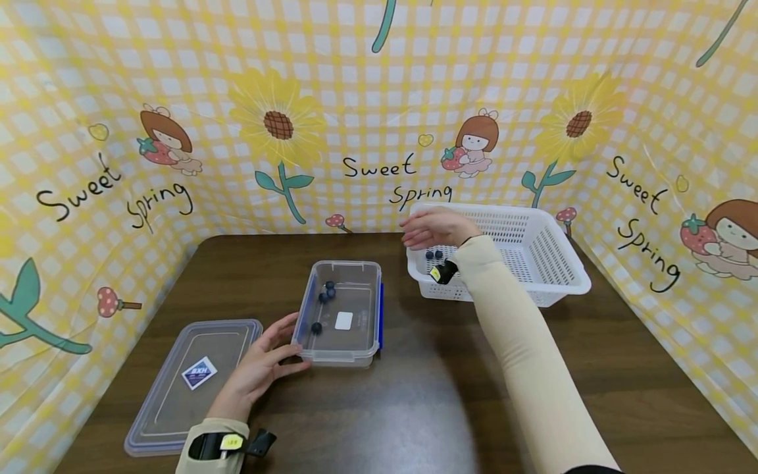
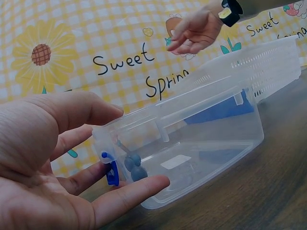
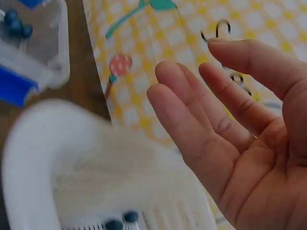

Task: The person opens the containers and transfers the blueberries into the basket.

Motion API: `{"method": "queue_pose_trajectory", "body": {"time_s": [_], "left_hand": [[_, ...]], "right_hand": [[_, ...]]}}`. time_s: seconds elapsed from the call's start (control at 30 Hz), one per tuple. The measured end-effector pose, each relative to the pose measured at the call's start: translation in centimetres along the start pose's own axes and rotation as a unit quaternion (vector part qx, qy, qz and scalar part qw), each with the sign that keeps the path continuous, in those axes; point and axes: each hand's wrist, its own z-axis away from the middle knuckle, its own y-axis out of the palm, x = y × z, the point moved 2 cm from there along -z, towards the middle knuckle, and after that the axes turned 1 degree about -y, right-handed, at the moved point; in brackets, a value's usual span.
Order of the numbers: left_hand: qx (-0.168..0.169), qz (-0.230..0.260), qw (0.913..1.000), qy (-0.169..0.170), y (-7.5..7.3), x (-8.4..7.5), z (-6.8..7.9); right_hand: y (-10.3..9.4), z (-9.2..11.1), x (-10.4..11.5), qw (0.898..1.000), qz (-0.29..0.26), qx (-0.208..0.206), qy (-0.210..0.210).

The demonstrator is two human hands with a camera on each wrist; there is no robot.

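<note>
My left hand [image 1: 264, 361] holds the left front corner of a clear plastic box [image 1: 355, 342], its fingers spread along the wall and rim. Several blueberries [image 1: 323, 297] lie along the left side inside the box, around a white label on its floor. Over the left end of a white slotted basket [image 1: 568, 280] is my right hand [image 1: 441, 228], which holds nothing. The fingers [image 3: 180, 115] of that hand are loosely bent and apart in the right wrist view. Two blueberries [image 1: 434, 255] rest in the basket below it; my hand and sleeve hide part of the basket.
A clear lid [image 1: 172, 421] with a blue-and-white sticker lies on the dark wooden table [image 1: 355, 428], left of the box. A blue latch [image 1: 381, 316] hangs on the box's right side. Yellow checked cloth [image 1: 367, 85] surrounds the table at the back and sides.
</note>
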Motion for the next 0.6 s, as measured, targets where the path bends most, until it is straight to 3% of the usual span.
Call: {"method": "queue_pose_trajectory", "body": {"time_s": [0.23, 0.6], "left_hand": [[0.0, 0.001, 1.0, 0.002, 0.0, 0.0, 0.1], [0.006, 0.001, 1.0, 0.003, 0.0, 0.0, 0.1]], "right_hand": [[4.3, -1.2, 0.3, 0.999, -0.003, 0.04, 0.0], [11.9, -3.8, -2.9, 0.994, 0.014, 0.111, 0.013]]}}
